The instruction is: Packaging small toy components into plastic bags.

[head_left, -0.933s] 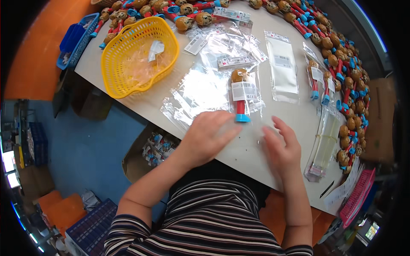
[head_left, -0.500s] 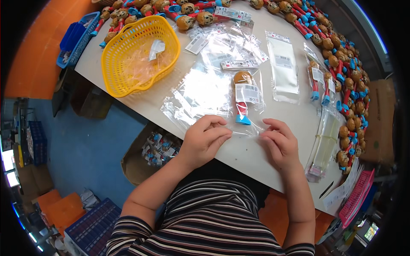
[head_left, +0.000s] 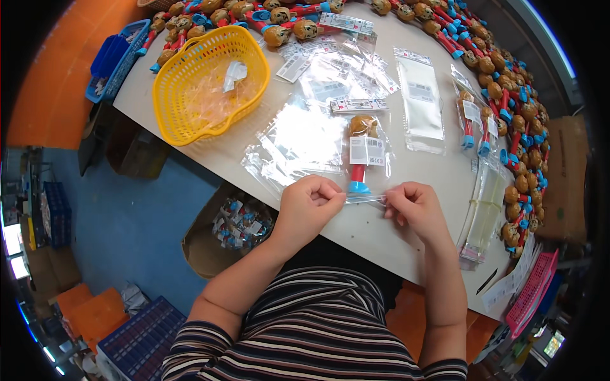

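A clear plastic bag [head_left: 382, 166] lies on the table in front of me with a toy figure [head_left: 363, 127] inside. The toy has a brown round head, a red stem and a blue base, and a white label crosses its middle. My left hand [head_left: 311, 204] pinches the left corner of the bag's near edge between thumb and finger. At the right corner, my right hand [head_left: 412, 206] pinches the same edge. Between both hands the edge is drawn straight and looks folded just below the blue base.
Flat clear bags [head_left: 305, 136] are spread left of the toy. A yellow basket [head_left: 162, 108] stands further left. Loose toys [head_left: 521, 133] line the far and right edges. Two bagged toys [head_left: 469, 120] and banded bags [head_left: 481, 216] lie right. A carton [head_left: 203, 244] of packed toys stands below.
Both hands have closed on the corners of the bag's near edge, which was loose under the fingertips before. That edge is now pulled up toward the toy's blue base.
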A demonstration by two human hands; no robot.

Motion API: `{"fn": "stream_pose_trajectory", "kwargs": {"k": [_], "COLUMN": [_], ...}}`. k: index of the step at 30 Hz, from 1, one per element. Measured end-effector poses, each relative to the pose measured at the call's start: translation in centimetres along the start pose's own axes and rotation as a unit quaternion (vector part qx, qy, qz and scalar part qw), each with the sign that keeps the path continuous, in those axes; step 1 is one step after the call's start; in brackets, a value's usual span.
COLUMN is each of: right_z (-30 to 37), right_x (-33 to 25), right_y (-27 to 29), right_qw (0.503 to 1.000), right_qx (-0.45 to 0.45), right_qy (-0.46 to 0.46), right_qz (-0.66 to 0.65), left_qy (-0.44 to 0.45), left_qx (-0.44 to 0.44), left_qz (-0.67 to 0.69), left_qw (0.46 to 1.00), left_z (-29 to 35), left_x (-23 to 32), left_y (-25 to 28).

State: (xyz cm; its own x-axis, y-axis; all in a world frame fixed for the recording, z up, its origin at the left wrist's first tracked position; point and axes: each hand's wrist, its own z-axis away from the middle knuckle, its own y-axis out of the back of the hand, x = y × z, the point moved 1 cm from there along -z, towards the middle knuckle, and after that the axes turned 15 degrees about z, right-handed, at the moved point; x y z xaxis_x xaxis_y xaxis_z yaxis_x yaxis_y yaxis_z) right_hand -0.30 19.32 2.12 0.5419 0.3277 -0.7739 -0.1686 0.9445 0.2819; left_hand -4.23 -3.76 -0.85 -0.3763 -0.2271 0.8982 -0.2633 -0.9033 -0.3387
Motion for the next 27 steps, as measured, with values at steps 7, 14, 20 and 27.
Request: {"fn": "stream_pose_trajectory", "kwargs": {"k": [7, 14, 20, 27], "right_z": [0.9, 0.3, 0.6, 2.2], "right_x": [0.2, 1.0, 0.8, 0.9], "right_y": [-1.9, -0.9, -0.3, 1.0], "right_qw": [0.986, 0.984, 0.993, 0.969], "right_qx": [0.041, 0.037, 0.004, -0.126], "right_qy": [0.023, 0.002, 0.001, 0.052], "right_qz": [-0.162, -0.172, -0.120, -0.207], "left_qy": [0.032, 0.008, 0.074, 0.099], "left_qx": [-0.008, -0.025, -0.068, -0.010], "left_qz": [0.038, 0.046, -0.018, 0.044], "left_qw": [0.999, 0.999, 0.995, 0.994], "left_z": [-0.1, -0.4, -1.1, -4.7], "left_x": [0.6, 0.1, 2.0, 3.8], "left_y": [-0.2, 0.1, 0.5, -2.9]}}
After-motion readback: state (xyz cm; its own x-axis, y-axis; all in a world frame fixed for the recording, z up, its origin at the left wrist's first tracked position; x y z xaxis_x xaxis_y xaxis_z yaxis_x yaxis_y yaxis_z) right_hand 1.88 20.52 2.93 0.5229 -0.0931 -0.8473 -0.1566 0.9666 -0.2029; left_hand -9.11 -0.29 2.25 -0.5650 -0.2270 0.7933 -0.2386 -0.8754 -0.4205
